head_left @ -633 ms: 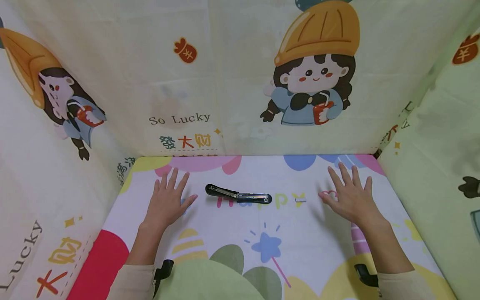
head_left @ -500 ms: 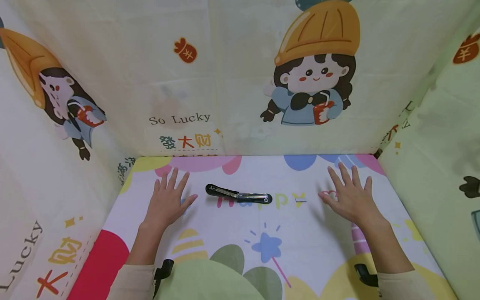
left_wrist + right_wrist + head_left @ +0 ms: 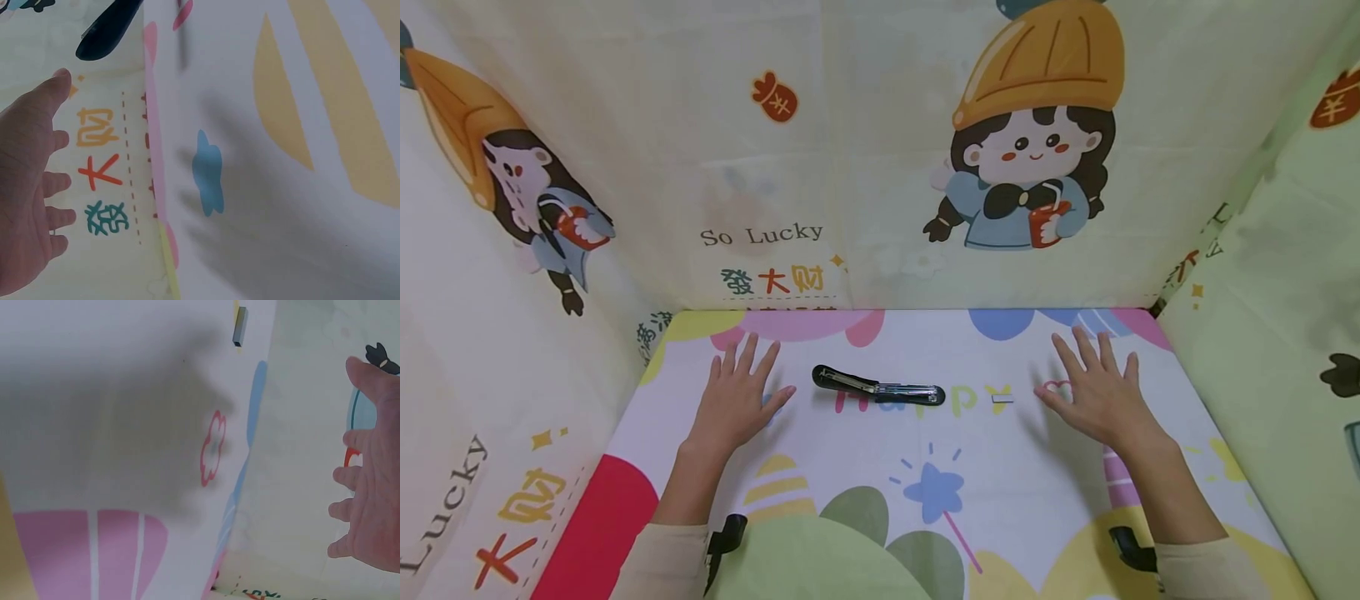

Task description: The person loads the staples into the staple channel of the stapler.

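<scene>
A black stapler (image 3: 877, 388) lies opened out on the printed table cover, its metal staple channel pointing right. To its right is a short silver strip of staples (image 3: 1002, 399), also visible in the right wrist view as a small grey bar (image 3: 240, 327). My left hand (image 3: 737, 400), fingers spread and holding nothing, hovers left of the stapler; one dark stapler end (image 3: 103, 37) shows beyond the thumb in the left wrist view. On the other side my right hand (image 3: 1097, 396) hovers with spread fingers and thumb toward the staple strip, holding nothing.
Patterned cloth walls (image 3: 880, 167) rise behind the table and along both sides. The table cover (image 3: 865, 450) carries printed shapes and letters. Black wrist mounts (image 3: 726, 533) stick out by both sleeves.
The head view has shifted very slightly. My right hand's fingers have drifted a little to the left; the stapler, staple strip and left hand stay essentially as they were.
</scene>
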### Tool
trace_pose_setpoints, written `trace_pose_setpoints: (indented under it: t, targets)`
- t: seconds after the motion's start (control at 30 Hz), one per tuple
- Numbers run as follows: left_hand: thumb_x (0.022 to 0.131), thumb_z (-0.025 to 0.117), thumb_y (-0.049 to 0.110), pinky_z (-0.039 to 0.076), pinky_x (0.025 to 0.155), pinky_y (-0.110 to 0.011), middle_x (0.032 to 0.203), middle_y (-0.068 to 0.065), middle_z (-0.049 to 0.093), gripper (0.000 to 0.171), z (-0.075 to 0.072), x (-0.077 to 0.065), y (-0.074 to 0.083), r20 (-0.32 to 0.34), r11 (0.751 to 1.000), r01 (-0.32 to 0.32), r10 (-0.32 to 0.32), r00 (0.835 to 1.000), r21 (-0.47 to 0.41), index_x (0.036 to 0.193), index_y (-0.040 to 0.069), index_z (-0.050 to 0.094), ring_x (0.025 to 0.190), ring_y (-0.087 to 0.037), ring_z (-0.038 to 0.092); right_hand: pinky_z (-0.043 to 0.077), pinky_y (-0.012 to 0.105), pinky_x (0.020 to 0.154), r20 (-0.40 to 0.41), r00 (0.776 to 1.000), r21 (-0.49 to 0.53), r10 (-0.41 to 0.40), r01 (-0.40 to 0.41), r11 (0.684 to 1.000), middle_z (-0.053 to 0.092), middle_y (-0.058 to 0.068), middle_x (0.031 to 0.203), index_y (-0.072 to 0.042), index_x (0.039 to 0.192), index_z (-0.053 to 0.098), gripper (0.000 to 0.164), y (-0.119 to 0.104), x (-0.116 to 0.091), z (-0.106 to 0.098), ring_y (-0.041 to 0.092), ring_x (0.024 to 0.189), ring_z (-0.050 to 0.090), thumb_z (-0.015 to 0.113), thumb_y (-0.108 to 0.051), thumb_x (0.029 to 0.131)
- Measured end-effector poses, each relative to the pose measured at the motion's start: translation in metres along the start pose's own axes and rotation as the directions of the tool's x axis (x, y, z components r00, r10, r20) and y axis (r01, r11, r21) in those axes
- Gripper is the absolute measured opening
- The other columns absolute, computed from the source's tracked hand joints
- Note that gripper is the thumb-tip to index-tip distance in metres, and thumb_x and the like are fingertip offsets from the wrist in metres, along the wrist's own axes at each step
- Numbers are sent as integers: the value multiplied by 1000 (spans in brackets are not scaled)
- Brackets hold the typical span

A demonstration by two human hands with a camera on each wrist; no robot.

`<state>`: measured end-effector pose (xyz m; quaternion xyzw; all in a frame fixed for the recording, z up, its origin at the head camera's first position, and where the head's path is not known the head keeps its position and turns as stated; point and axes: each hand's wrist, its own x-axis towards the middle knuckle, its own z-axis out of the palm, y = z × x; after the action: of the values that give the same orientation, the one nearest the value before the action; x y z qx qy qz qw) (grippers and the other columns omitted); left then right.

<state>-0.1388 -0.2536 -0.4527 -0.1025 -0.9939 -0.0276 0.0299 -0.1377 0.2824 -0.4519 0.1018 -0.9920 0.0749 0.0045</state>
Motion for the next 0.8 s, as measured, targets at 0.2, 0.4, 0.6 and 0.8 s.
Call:
trace_pose_setpoints:
  t: [0.2, 0.4, 0.6, 0.8]
  targets:
    - [99, 57, 56, 18, 122, -71, 169, -26, 19, 81, 2, 1, 0, -2, 1000, -7, 7, 1000, 2, 163, 14, 30, 154, -54, 15, 3, 86, 111, 21, 1000, -13, -15, 16, 1000, 11, 26, 170, -13, 166, 17, 93, 0, 2, 1, 58, 153, 8, 51, -66, 97]
    - [100, 55, 57, 17, 122, -71, 169, -25, 21, 80, 4, 2, 0, 6, 1000, -19, 19, 1000, -3, 163, 14, 30, 154, -54, 17, 8, 85, 112, 19, 999, -34, -37, 38, 999, 16, 25, 170, -12, 164, 22, 92, -4, 3, 4, 58, 152, 15, 53, -66, 96]
    - [100, 55, 56, 17, 122, -71, 169, -26, 20, 80, 5, 4, 0, 20, 999, -34, 35, 999, -26, 163, 14, 30, 154, -54, 17, 8, 84, 113, 34, 997, -15, -66, 66, 998, 18, 24, 170, -12, 164, 26, 92, -7, 3, 6, 56, 152, 17, 57, -64, 95]
    - [101, 55, 55, 17, 122, -70, 169, -26, 18, 80, 7, 7, 0, 37, 997, -41, 44, 998, -68, 164, 14, 28, 154, -54, 16, 13, 83, 113, 25, 993, -15, -117, 117, 993, 23, 22, 169, -15, 163, 29, 90, -6, 4, 8, 53, 153, 20, 62, -62, 94]
